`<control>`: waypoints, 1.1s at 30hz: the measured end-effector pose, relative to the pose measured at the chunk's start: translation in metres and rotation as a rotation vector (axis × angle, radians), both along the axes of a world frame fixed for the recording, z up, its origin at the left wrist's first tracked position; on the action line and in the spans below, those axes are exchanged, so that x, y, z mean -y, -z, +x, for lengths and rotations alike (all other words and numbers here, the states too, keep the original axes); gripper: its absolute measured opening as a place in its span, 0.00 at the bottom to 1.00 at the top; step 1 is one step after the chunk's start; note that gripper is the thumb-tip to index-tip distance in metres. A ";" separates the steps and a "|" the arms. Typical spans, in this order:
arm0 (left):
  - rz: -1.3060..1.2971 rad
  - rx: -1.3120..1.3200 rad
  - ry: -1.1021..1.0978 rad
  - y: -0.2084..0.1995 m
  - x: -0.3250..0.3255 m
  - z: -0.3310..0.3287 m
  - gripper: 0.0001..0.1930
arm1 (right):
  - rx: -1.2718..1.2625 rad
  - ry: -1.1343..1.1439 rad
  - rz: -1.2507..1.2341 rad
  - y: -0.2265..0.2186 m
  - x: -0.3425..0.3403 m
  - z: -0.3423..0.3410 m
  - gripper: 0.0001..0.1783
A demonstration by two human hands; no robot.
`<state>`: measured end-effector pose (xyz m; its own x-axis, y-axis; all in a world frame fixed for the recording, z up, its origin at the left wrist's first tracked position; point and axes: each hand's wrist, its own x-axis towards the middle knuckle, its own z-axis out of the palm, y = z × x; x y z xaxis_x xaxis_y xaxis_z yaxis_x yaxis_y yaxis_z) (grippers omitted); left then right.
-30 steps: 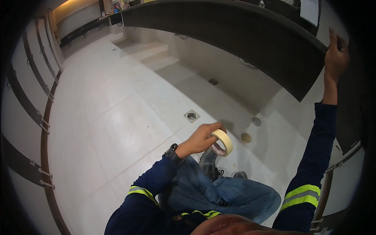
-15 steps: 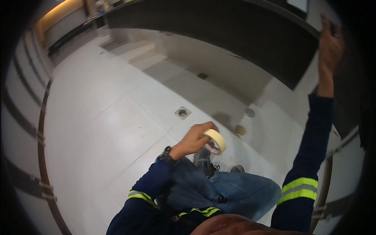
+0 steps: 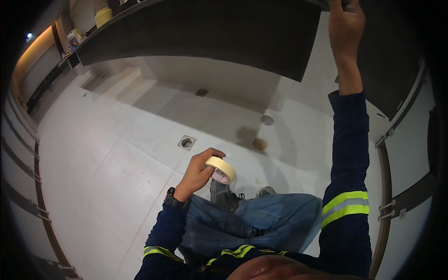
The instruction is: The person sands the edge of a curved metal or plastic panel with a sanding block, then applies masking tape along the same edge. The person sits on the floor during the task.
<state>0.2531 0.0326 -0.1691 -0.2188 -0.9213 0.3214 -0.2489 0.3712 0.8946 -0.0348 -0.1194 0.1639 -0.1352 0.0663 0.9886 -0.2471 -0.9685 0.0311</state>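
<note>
The left hand is gripping a tape roll, cream in colour, with the fingers curled over its rim and the thumb on the near side. The roll is sitting low in the view, just above the person's shoe and knee, well apart from the right hand.

The right hand is reaching up to the lower edge of a dark panel at the top of the view. Its fingers are pressing together against that edge; whether they are pinching a tape end there cannot be told, since the fingertips are running out of view.

Below, a white tiled floor is showing a square drain and two round fittings further right.

Judgement of the step: the person is working along the panel edge, one hand marking or holding a place on it while the other is keeping the roll ready. No strip is showing between roll and panel.

The next move calls for bringing the roll up to the right hand, freeing a tape end, and keeping the raised hand steady so that the strip is following the edge straight.
</note>
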 end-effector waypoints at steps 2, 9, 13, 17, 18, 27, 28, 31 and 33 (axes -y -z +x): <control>0.001 0.028 -0.010 0.004 0.001 -0.002 0.23 | -0.087 0.048 0.060 0.010 0.002 -0.009 0.12; 0.076 0.015 -0.012 0.010 0.002 -0.001 0.23 | -0.170 0.286 -0.133 0.028 0.016 -0.033 0.20; 0.112 0.015 -0.017 0.012 0.003 0.001 0.23 | -0.246 0.317 -0.083 0.023 0.020 -0.044 0.21; 0.080 -0.015 -0.011 0.014 0.005 -0.001 0.20 | -0.254 0.252 -0.037 0.021 0.013 -0.045 0.22; 0.077 -0.018 -0.010 0.015 0.005 -0.002 0.20 | -0.258 0.292 -0.018 0.021 0.010 -0.043 0.22; 0.133 0.020 -0.014 0.018 0.007 -0.003 0.23 | -0.203 0.299 0.125 0.026 0.001 -0.045 0.29; 0.149 0.010 -0.025 0.019 0.007 -0.002 0.23 | -0.161 0.291 0.141 0.029 0.005 -0.047 0.31; 0.155 -0.012 -0.057 0.023 0.006 0.000 0.21 | 0.013 0.184 0.117 0.050 0.023 -0.047 0.37; 0.160 -0.038 -0.080 0.028 0.007 0.001 0.20 | 0.149 0.065 0.192 0.071 0.032 -0.045 0.39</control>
